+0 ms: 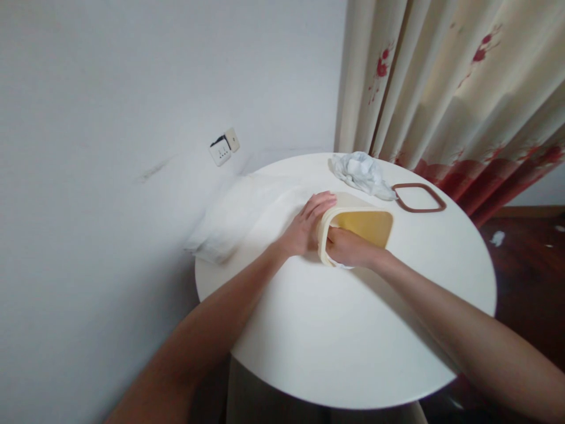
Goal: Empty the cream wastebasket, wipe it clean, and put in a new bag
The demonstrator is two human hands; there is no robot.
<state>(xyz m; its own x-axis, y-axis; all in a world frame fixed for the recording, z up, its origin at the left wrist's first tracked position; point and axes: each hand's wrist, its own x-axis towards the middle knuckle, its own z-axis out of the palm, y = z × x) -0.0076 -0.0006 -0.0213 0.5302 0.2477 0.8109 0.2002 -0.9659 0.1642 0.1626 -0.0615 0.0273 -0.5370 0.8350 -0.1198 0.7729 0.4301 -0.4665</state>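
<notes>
A cream trash bin (359,202) lies tipped on its side on the white round table (309,347), its open mouth turned toward me and its inside yellowish. My left hand (306,227) grips the bin from the left, fingers laid over its upper side near the rim. Inside the mouth is my right hand (348,246), its fingers curled against the inner wall and partly hidden. A small white edge shows beneath that hand; what it belongs to, I cannot make out.
Behind the bin sits a crumpled whitish plastic bag (362,174), touching a brown rounded-square ring (419,198). A blurred white sheet or bag (238,218) lies at the left by the wall. A socket (220,151) and a curtain (441,106) border the table. White scraps (498,238) dot the floor.
</notes>
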